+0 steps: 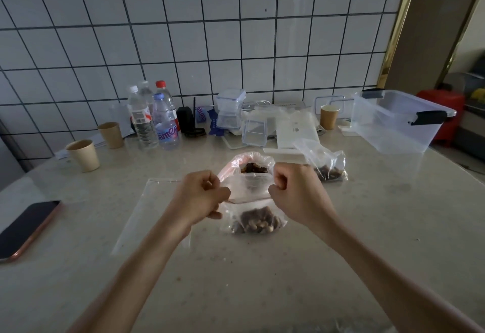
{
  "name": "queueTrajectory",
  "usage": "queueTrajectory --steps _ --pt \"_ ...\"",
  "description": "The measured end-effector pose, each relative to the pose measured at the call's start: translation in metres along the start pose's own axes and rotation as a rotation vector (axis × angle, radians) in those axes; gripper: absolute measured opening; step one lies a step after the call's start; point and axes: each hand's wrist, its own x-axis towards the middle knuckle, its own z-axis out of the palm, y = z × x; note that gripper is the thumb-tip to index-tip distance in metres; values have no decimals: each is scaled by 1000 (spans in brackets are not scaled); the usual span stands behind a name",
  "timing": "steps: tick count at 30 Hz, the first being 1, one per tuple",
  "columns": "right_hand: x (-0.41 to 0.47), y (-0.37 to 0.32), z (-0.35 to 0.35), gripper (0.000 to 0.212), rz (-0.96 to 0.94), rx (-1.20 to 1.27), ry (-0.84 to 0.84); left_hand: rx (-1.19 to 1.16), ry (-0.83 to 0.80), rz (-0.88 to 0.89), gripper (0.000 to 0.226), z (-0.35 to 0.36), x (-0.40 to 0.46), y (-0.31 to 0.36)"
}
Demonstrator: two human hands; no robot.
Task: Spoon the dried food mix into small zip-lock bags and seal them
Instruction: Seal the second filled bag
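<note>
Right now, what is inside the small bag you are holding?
The small bag, pinched at its top strip by the left hand and right hand, holds a brown dried mix at the bottom. Both hands cover the bag's upper corners.

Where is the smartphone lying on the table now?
In the head view, the smartphone lies screen-up at the table's left edge, left of the flat empty bag.

dim, flat daylight from the right; soft glare on the table (367,227); wide-angle bending at edges; slightly soft focus
</note>
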Motion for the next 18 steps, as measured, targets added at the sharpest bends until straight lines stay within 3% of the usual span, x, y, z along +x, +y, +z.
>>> queueTrajectory --steps 3,5,7,10,13,18 --pt "-3 -8 0 42 -105 -239 -10 586 267 298 18 8 -5 3" --pt "-4 -7 -4 22 47 -200 -79 639 175 218 9 6 -6 3" --pt "-3 -3 -12 10 370 139 -214 334 -23 4 12 2 -5 6" --pt "-2 12 -24 38 715 725 -429 -168 -260 -271 37 -6 -6 10" --pt "-6 26 -27 40 800 1098 -465 -514 -372 -375 47 -13 -3 6" --pt "-12 33 -20 20 792 1236 -391 -717 -443 -419 41 -13 -4 -2"
